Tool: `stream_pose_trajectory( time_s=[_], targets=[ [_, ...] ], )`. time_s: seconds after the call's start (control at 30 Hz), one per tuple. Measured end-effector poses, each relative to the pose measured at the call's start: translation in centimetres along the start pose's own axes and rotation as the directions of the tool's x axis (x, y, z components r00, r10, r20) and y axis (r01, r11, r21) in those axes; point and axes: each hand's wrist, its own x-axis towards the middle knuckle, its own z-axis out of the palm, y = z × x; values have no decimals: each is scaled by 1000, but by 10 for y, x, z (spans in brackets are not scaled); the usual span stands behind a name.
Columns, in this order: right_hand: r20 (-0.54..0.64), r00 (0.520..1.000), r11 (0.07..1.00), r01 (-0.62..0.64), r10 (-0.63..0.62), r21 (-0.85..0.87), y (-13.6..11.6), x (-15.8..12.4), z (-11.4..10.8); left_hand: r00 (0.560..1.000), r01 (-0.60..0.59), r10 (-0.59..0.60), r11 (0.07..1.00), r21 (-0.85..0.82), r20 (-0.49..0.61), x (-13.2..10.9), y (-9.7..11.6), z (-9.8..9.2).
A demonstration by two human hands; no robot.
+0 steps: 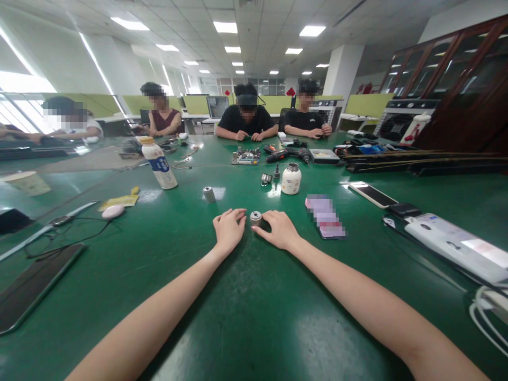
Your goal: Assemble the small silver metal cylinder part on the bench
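Observation:
Both my forearms reach across a green table [254,317]. My right hand [280,230] rests on the table with its fingers curled around a small metal cylinder [256,217] that stands upright. My left hand [229,227] lies just left of that cylinder, fingers bent loosely and close to it, apparently holding nothing. A second metal cylinder [208,194] stands a little farther off to the left. Beyond my hands stand a small white jar [291,179] and small metal parts [266,179].
A white drink bottle [160,163] stands at the left, a pink phone [325,216] lies right of my hands, and another phone [372,194] and white devices [456,246] lie at the right. A circuit board [246,155] and a power screwdriver [286,154] lie further back. Several people sit at the far side.

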Motion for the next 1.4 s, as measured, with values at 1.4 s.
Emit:
stream_pose_trajectory(
  time_s=[1.4],
  targets=[
    [29,1000,1000,12,-12,-3,2,0,1,981,-181,155,946,-270,-116,-8,36,-8]
  ],
)
